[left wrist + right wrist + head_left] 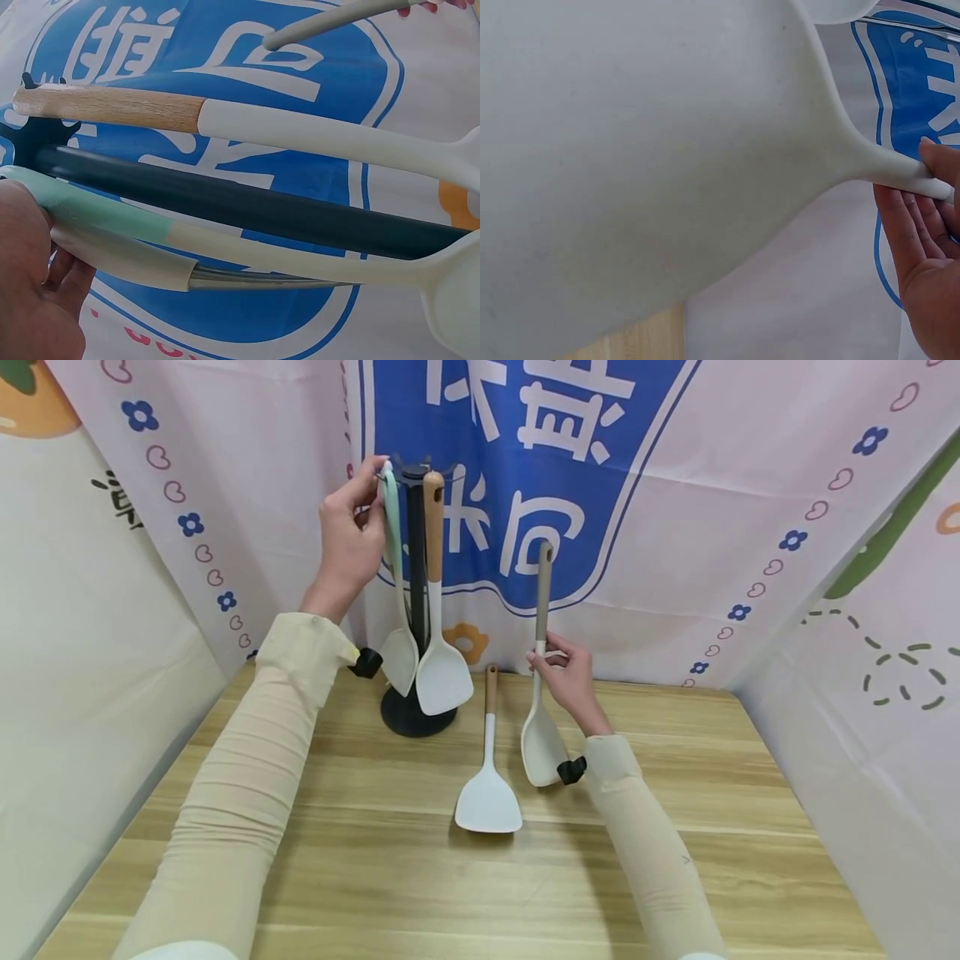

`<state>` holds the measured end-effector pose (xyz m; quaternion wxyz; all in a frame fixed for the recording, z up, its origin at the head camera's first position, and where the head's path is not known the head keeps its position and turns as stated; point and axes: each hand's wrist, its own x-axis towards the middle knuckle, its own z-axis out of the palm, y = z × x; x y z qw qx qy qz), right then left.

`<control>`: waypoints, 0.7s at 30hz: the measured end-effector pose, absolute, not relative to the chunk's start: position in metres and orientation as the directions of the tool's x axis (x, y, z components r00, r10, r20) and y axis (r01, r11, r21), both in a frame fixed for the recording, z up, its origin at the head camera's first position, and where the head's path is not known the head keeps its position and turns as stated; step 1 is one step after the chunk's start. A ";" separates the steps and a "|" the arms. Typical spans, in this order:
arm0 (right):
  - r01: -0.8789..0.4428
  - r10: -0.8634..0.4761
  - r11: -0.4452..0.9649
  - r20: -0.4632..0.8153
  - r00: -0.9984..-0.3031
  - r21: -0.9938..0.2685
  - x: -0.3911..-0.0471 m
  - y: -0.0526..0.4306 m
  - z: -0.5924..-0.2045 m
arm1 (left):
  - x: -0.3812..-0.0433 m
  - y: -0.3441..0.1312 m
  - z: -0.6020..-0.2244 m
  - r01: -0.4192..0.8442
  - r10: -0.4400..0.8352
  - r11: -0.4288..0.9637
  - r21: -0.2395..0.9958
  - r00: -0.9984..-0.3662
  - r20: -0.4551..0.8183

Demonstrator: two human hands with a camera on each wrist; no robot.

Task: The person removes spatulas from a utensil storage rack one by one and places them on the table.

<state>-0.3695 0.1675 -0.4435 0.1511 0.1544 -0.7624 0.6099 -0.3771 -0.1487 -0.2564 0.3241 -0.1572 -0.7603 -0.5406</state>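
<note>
Near the top of a black utensil stand point(416, 543), my left hand point(351, 531) pinches the handle of a mint-handled spatula point(393, 518) whose pale head hangs low. Behind it, in the left wrist view, is a utensil with a beige handle point(127, 259) and thin metal wires. A wooden-handled white spatula point(442, 677) hangs on the stand's near side. To the right, my right hand point(572, 675) grips the pale neck of a grey-handled spatula point(543, 747), held upright with its head down. That head point(667, 150) fills much of the right wrist view.
Another white spatula with a wooden handle point(488, 797) lies on the wooden table point(360, 877) between my arms. The stand's round black base point(416, 720) sits near the table's back edge. A printed cloth point(660, 527) hangs behind.
</note>
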 end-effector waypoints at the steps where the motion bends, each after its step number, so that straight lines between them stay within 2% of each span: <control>1: -0.414 -0.052 0.210 0.413 -0.909 -0.886 -0.369 0.169 -0.445 | -0.377 -0.149 -0.256 0.589 -0.112 0.366 0.721 -0.741 0.662; 21: -0.291 -0.002 0.278 0.303 -0.953 -0.915 -0.354 0.182 -0.457 | -0.378 -0.149 -0.256 0.586 -0.120 0.351 0.730 -0.745 0.656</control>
